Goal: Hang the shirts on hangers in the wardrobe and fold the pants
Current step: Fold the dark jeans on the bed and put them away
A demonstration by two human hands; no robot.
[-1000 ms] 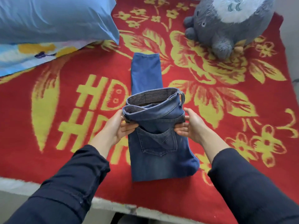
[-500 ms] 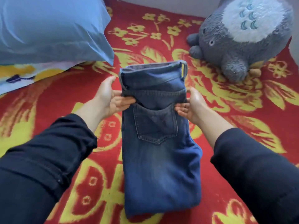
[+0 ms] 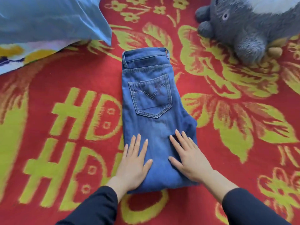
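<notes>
Left hand (image 3: pixel 134 161) is laid flat on the near left part of the folded jeans (image 3: pixel 151 120), fingers straight and spread. Right hand (image 3: pixel 190 158) is pressed flat on the near right part, fingers likewise spread. The jeans are laid on the red-and-yellow blanket (image 3: pixel 65 75), back pocket (image 3: pixel 151 98) up, waistband at the far end. Beyond the jeans, a blue pillow (image 3: pixel 48 18) is seen to the left and a grey plush toy (image 3: pixel 243 25) to the right.

Blue pillow (image 3: pixel 48 20), grey plush toy (image 3: pixel 246 25), red blanket (image 3: pixel 227 159)
</notes>
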